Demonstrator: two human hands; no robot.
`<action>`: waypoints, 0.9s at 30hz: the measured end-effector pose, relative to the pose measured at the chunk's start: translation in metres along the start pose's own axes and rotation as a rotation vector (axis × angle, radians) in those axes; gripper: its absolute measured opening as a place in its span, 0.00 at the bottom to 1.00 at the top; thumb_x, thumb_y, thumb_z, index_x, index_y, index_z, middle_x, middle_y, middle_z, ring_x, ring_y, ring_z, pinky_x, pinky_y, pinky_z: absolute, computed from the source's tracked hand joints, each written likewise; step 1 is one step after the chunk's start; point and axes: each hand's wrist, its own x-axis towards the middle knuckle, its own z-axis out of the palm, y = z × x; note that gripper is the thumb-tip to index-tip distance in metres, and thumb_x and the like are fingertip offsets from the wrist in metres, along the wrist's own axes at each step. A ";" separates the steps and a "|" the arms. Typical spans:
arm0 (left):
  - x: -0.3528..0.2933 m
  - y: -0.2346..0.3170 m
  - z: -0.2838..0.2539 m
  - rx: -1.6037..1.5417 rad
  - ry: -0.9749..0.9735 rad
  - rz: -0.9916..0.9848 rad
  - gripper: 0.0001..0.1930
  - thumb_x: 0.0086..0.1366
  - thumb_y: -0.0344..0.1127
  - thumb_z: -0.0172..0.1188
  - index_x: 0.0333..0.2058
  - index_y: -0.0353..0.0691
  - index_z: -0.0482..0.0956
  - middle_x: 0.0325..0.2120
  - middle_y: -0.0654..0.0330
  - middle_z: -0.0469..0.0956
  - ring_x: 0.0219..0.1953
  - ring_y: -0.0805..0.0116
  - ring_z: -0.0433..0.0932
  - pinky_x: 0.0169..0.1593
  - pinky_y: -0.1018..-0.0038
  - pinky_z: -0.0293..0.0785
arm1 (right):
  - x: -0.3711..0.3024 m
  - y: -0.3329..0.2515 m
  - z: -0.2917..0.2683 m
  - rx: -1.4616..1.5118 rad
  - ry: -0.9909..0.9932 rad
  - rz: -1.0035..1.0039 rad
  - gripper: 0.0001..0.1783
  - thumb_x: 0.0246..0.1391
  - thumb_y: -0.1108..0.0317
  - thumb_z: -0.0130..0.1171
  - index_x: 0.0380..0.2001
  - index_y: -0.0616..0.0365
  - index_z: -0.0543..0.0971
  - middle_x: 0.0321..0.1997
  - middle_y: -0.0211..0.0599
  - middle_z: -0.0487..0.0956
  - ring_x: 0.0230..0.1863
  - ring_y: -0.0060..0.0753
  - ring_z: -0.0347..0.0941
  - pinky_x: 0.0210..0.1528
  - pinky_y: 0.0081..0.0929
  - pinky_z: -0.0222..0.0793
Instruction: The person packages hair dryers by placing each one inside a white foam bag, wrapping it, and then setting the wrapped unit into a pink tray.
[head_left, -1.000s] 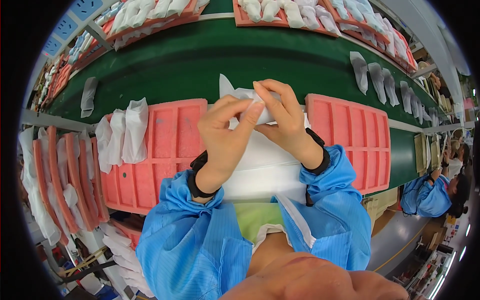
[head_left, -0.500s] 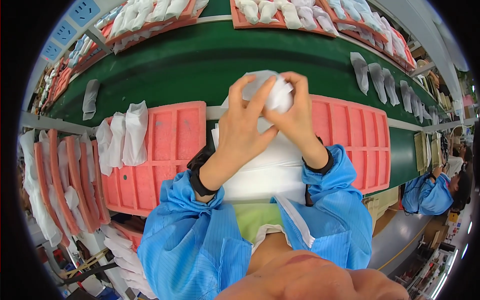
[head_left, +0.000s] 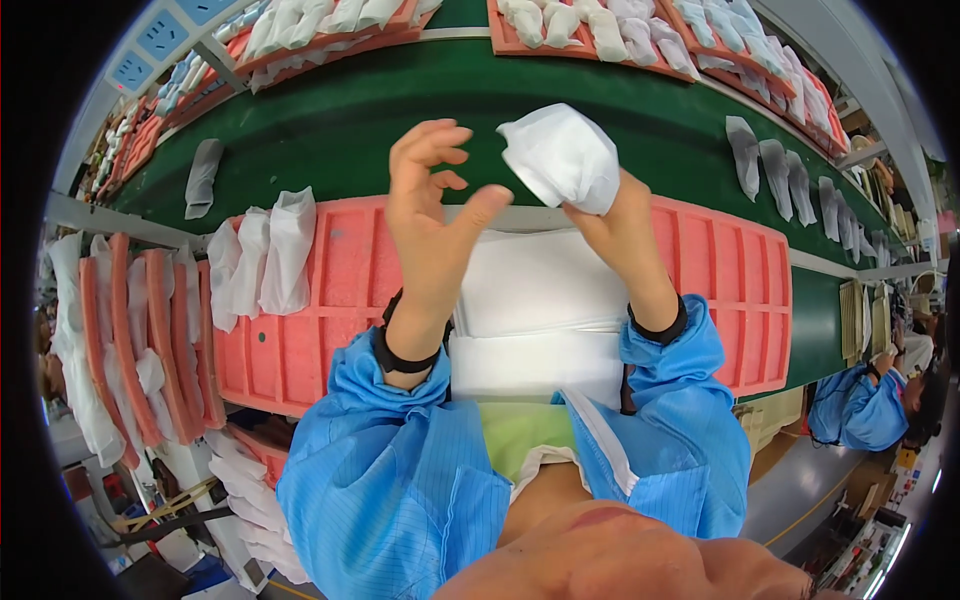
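My right hand (head_left: pixel 622 225) grips a white wrapped bundle (head_left: pixel 568 155) from its right side, above the near edge of the green belt. What lies inside the wrapping is hidden. To the left of the bundle, my left hand (head_left: pixel 430 195) is raised with fingers apart and nothing in them. Between my forearms lies a stack of white sheets or pouches (head_left: pixel 540 285). A pink compartment tray (head_left: pixel 350 245) sits under my left arm and holds several white wrapped pieces (head_left: pixel 288 255) at its left end. Another pink tray (head_left: pixel 725 285) lies beyond my right wrist.
The green belt (head_left: pixel 400 105) runs across in front. Grey-white wrapped pieces (head_left: pixel 777 175) stand along its right, and a single grey one (head_left: pixel 203 178) lies at left. Loaded pink trays (head_left: pixel 590 65) line the far side. Upright trays (head_left: pixel 125 345) crowd the left; a co-worker (head_left: pixel 860 405) sits right.
My left hand has let go of the bundle and moved left, its fingers spreading. The right hand now holds the bundle alone, and more of its white wrapping shows.
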 end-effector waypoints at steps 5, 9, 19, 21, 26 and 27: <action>-0.010 -0.009 0.003 0.339 -0.123 0.312 0.15 0.44 0.32 0.74 0.32 0.40 0.79 0.50 0.57 0.67 0.47 0.63 0.69 0.48 0.69 0.66 | -0.005 -0.018 0.010 -0.335 0.116 -0.059 0.24 0.37 0.77 0.66 0.43 0.61 0.75 0.36 0.46 0.78 0.39 0.47 0.77 0.37 0.30 0.72; -0.011 -0.009 0.000 0.531 -0.128 0.433 0.10 0.45 0.31 0.73 0.25 0.39 0.80 0.47 0.59 0.68 0.46 0.64 0.69 0.46 0.70 0.66 | -0.004 -0.014 0.012 -0.226 0.249 -0.037 0.21 0.41 0.77 0.65 0.42 0.62 0.74 0.34 0.42 0.78 0.34 0.42 0.77 0.35 0.31 0.71; 0.019 -0.009 -0.032 -0.144 0.159 -0.159 0.06 0.58 0.27 0.62 0.34 0.34 0.78 0.39 0.62 0.71 0.35 0.77 0.71 0.41 0.82 0.67 | -0.004 -0.038 -0.011 0.727 -0.559 0.477 0.18 0.55 0.68 0.60 0.47 0.64 0.71 0.31 0.33 0.74 0.30 0.22 0.70 0.31 0.23 0.68; 0.011 -0.014 -0.024 -0.144 0.092 -0.240 0.15 0.61 0.29 0.61 0.46 0.34 0.73 0.42 0.62 0.72 0.39 0.76 0.71 0.44 0.79 0.69 | -0.007 -0.035 -0.006 0.755 -0.388 0.356 0.19 0.56 0.67 0.58 0.48 0.64 0.70 0.32 0.33 0.73 0.31 0.20 0.70 0.32 0.21 0.67; -0.019 -0.003 0.009 -0.408 -0.262 -0.377 0.26 0.61 0.40 0.63 0.54 0.37 0.65 0.46 0.60 0.73 0.49 0.72 0.72 0.52 0.73 0.69 | -0.017 -0.042 -0.006 0.369 -0.412 0.064 0.21 0.56 0.72 0.52 0.53 0.66 0.67 0.42 0.38 0.75 0.39 0.27 0.71 0.40 0.22 0.67; -0.013 0.006 0.008 -0.378 -0.213 -0.352 0.26 0.61 0.40 0.63 0.54 0.37 0.65 0.46 0.60 0.73 0.49 0.72 0.72 0.52 0.73 0.69 | -0.020 -0.036 -0.012 0.302 -0.459 -0.011 0.22 0.56 0.72 0.52 0.54 0.66 0.66 0.45 0.39 0.75 0.42 0.29 0.71 0.42 0.23 0.66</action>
